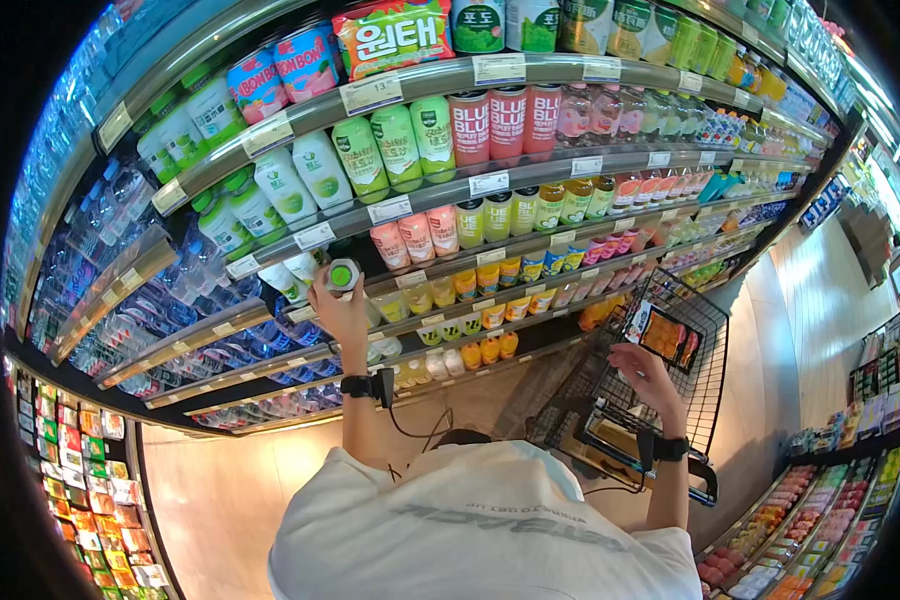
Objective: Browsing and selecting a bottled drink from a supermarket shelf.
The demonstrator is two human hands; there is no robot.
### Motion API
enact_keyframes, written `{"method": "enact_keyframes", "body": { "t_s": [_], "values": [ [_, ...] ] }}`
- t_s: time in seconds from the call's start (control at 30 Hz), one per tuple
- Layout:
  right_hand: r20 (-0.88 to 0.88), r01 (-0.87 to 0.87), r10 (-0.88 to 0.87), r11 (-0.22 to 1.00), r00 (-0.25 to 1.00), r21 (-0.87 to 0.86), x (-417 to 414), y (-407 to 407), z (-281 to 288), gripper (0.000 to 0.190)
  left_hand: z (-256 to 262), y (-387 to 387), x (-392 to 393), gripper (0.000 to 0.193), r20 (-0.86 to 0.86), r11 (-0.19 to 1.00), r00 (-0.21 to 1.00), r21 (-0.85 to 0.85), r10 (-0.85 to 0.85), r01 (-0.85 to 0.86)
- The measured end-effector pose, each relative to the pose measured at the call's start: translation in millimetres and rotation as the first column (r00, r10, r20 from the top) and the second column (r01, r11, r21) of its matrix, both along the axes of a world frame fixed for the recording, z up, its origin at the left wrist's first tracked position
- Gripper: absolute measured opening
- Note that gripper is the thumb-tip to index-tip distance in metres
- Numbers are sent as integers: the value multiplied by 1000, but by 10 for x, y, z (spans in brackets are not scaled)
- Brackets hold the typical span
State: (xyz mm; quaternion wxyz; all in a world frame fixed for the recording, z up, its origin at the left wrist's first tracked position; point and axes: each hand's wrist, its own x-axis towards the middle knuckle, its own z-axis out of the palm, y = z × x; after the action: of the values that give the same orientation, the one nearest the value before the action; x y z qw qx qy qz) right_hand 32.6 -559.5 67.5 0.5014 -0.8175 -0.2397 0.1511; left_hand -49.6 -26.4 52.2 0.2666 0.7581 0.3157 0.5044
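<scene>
My left hand (343, 311) reaches to a middle shelf, its fingers around a white bottle or carton (342, 274) with a green cap that faces me. Just left of it stand white-and-green drink packs (283, 281); to the right are pink cans (418, 238). My right hand (641, 373) is raised over a wire shopping cart (712, 360), fingers apart, holding nothing. A black tray of packaged orange-brown food (664, 335) lies in the cart, close to the right hand's fingers. Both wrists wear dark bands with small devices.
Shelves of drinks curve across the front, their rails (487, 185) lined with price tags. Bottled water (217, 274) fills the left shelves. Packaged goods (82, 480) stand at the lower left, and more shelves of products (810, 510) at the lower right. The floor (217, 487) runs behind me.
</scene>
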Motion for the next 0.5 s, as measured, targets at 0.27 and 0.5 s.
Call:
{"method": "enact_keyframes", "body": {
  "t_s": [0.27, 0.5],
  "values": [
    [42, -80, 78, 994, 996, 68, -260, 134, 288, 33, 694, -887, -125, 53, 80, 928, 987, 359, -138, 101],
    [-3, -87, 96, 916, 995, 391, -428, 531, 587, 51, 1164, -1840, -32, 57, 102, 693, 686, 153, -720, 705]
  ]
}}
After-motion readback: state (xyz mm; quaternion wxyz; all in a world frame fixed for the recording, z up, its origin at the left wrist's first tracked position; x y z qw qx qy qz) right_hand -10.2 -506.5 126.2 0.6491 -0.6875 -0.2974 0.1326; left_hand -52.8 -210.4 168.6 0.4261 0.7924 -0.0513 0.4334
